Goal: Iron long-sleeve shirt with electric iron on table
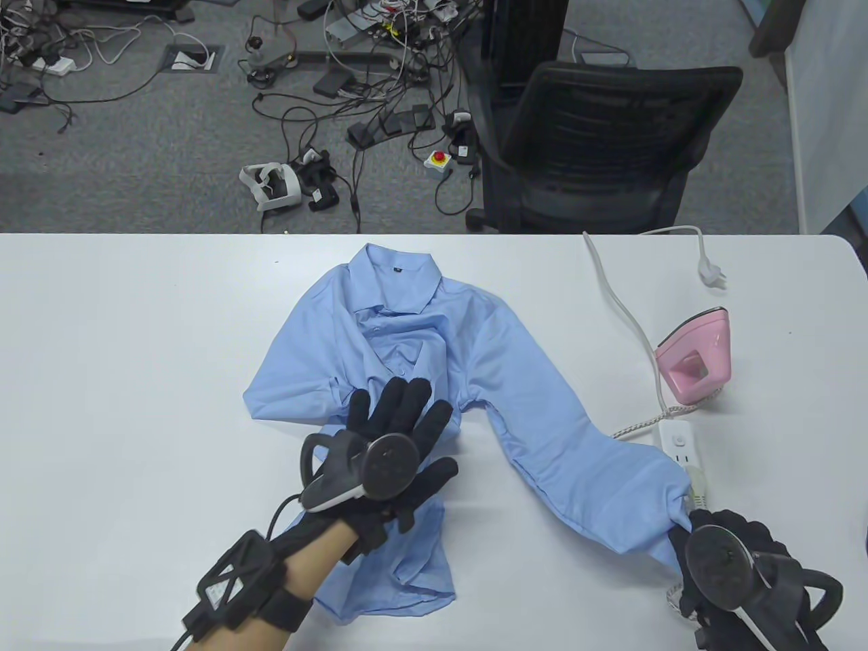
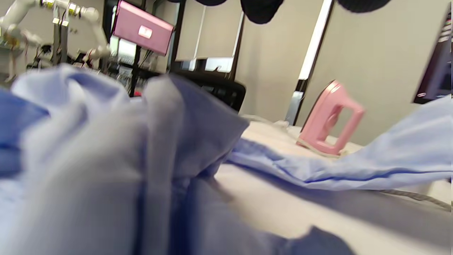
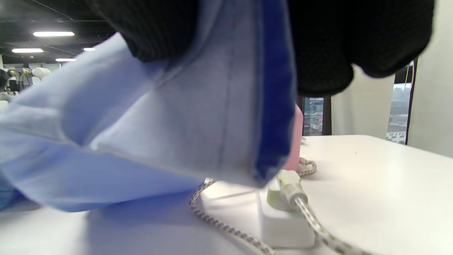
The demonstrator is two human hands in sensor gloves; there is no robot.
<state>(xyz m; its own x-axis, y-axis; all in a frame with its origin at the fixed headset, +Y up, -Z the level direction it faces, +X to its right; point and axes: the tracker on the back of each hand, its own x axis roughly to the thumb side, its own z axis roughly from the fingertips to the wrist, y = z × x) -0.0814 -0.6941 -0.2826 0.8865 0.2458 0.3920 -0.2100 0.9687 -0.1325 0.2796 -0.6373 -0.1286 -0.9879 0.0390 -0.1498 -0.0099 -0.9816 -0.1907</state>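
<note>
Nearest us, the right hand [image 1: 729, 576] pinches the cuff end of one sleeve and holds it off the table [image 1: 135, 380], while the left hand [image 1: 400, 447] lies flat, fingers spread, on the shirt [image 1: 434, 339] mid-table. One blue shirt, light and floppy (it'll slide and bunch, so cuffs, hem and collar look like the places to grab). Farther right: one power strip [image 1: 681, 441], then one pink iron [image 1: 698, 363] standing on end, untouched.
</note>
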